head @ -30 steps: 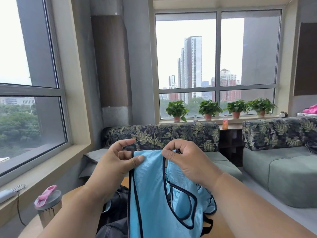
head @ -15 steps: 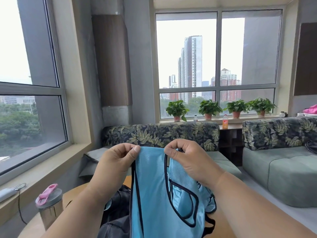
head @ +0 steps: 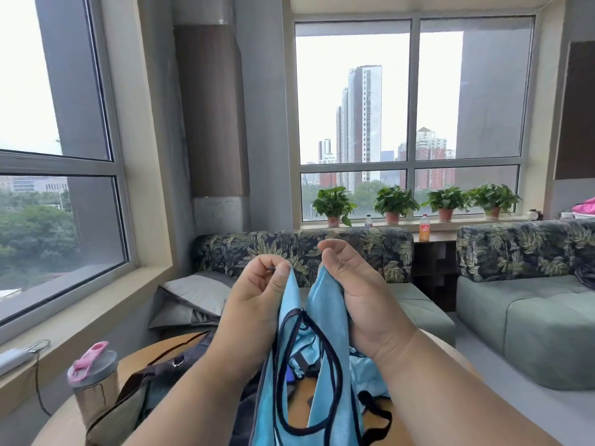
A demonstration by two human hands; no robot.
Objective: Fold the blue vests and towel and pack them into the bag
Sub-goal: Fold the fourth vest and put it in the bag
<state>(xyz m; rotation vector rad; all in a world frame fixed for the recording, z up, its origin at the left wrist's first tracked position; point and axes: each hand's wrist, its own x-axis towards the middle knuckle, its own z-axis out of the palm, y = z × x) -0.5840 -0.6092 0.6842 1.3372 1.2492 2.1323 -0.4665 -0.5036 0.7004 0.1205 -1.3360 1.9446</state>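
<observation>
Since the earlier frame both hands have turned and come closer together, so the top of the vest [head: 325, 320] is no longer spread flat but gathered between them. The left hand [head: 254, 304] is raised at 12 o'clock from the table [head: 154, 352], its grip pinching the left top edge of the vest between thumb and curled fingers. The right hand [head: 357, 297] is just beside it, palm turned inward, its grip closed round the right top edge. The vest hangs down between the forearms over the table, light blue with dark trim loops. A dark bag [head: 141, 391] lies on the table at 8 o'clock from the hands, beside a bottle [head: 93, 381].
</observation>
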